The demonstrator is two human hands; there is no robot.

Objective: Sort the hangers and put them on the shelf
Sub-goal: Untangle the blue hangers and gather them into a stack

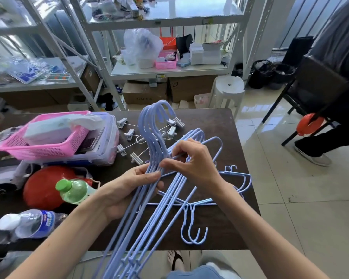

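Basket on table left of held hangers, clip hangers behind them, bottle left, shelf beyond table

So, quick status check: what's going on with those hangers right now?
Left hand gripping a bunch of blue hangers. Right hand pinching their necks. More hangers and white clip hangers loose on table. Shelf beyond.

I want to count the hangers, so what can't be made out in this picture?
- Held blue hangers, head view: lower ends cut off by the bottom edge; wires overlap, left hand and right hand cover the necks.
- Clip hangers: partly behind the blue hooks.
- Hangers on the table: overlapping, right forearm crosses them.
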